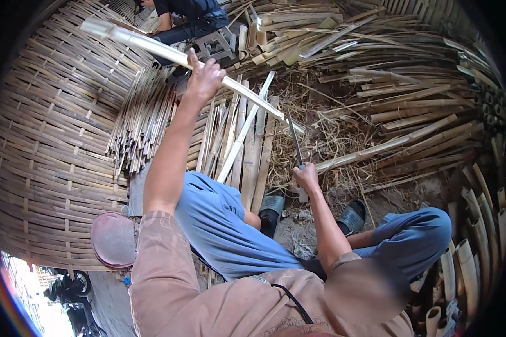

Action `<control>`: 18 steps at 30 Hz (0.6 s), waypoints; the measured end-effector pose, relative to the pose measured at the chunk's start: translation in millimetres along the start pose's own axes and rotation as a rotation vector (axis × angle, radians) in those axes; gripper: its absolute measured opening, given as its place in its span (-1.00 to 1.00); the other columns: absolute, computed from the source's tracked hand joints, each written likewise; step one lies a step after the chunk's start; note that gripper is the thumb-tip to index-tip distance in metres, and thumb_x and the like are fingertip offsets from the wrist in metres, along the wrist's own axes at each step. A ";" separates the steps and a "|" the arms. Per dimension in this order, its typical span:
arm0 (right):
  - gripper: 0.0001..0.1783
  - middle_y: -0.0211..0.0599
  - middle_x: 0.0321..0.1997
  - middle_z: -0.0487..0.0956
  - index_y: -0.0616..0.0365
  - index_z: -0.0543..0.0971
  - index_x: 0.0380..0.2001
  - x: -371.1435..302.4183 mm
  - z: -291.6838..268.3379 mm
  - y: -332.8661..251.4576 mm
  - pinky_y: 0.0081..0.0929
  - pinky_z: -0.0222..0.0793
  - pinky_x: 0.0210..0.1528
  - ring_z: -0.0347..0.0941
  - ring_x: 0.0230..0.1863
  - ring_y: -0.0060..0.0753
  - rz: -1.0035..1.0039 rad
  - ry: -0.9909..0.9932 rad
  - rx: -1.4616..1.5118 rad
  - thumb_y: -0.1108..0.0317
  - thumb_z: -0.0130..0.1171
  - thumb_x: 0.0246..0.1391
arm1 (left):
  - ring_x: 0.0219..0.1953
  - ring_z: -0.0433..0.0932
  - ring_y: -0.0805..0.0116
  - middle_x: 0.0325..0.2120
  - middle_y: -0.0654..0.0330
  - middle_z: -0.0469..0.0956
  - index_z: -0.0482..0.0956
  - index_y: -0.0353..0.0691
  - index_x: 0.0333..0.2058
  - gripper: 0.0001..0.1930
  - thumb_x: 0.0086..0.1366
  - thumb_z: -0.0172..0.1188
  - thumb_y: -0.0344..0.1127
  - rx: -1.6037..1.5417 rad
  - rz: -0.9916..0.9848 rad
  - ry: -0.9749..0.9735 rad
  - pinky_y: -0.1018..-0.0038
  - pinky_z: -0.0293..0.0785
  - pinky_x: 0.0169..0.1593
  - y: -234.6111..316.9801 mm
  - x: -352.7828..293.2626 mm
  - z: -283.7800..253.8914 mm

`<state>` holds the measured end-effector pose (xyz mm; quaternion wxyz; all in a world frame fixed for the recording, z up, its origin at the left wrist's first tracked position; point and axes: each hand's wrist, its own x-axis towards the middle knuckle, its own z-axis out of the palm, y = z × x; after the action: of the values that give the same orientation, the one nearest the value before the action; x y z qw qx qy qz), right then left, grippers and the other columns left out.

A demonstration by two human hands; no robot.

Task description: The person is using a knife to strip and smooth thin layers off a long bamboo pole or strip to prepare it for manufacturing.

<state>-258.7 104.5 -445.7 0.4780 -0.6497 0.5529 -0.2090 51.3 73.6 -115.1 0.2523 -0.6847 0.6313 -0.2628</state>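
Observation:
My left hand [206, 80] is closed around a long split bamboo strip [146, 44], its arm stretched out ahead. The strip slants from the upper left down toward the middle right. In my right hand [306, 177] is a long-bladed knife [294, 137], gripped by its handle. The dark blade points away from me and meets the strip close to its lower right end; whether it has cut into the bamboo I cannot tell. Beneath the strip, a pale bamboo slat [246, 126] leans across several flat pieces near my left knee.
Bamboo shavings [309, 112] litter the ground before my sandals [271, 210]. Piled split bamboo [410, 106] fills the right side, with upright bamboo tubes [466, 264] nearer me. A woven bamboo wall [56, 135] and a bundle of thin sticks [143, 115] stand left. Another person [188, 19] sits at the far left.

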 end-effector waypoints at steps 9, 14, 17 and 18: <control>-0.73 -0.16 -0.63 0.59 0.31 0.61 -0.41 8.7 -7.0 8.3 -0.28 0.45 -0.54 0.54 -0.64 -0.30 0.054 0.029 0.095 0.26 0.22 0.03 | -0.15 0.49 0.22 -0.12 0.08 0.46 0.37 -0.25 -0.03 -0.56 0.21 0.32 -0.23 -1.686 -0.747 1.606 0.17 0.44 -0.04 -44.3 0.0 5.0; -0.72 -0.10 -0.59 0.61 0.31 0.63 -0.40 12.9 -3.9 0.7 -0.22 0.48 -0.45 0.59 -0.56 -0.22 -0.004 0.060 0.038 0.25 0.20 0.02 | -0.40 0.64 0.18 -0.29 0.04 0.60 0.31 -0.35 0.07 -0.58 0.46 0.14 -0.15 -2.261 -0.739 1.219 0.24 0.61 -0.26 -58.2 23.4 46.7; -0.66 0.22 -0.34 0.65 0.34 0.64 -0.31 -5.4 -14.9 -74.1 -0.07 0.52 -0.10 0.64 -0.22 0.15 -0.054 -0.034 0.055 0.22 0.18 0.00 | -0.43 0.64 0.16 -0.34 0.00 0.61 0.28 -0.34 0.10 -0.61 0.49 0.07 -0.18 -2.241 -0.560 1.140 0.25 0.63 -0.27 -82.5 23.8 51.8; -0.66 0.22 -0.31 0.66 0.34 0.64 -0.28 -3.4 -24.9 -89.7 -0.08 0.53 -0.10 0.65 -0.21 0.12 -0.041 -0.073 0.054 0.25 0.17 0.02 | -0.40 0.66 0.14 -0.34 -0.03 0.62 0.23 -0.30 0.09 -0.66 0.51 0.01 -0.22 -2.263 -0.418 1.040 0.26 0.65 -0.25 -62.3 34.4 38.2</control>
<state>-233.1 91.8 -357.1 0.5109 -0.6548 0.5159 -0.2100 125.0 44.6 -99.6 -0.7972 -0.4198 0.4069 0.1508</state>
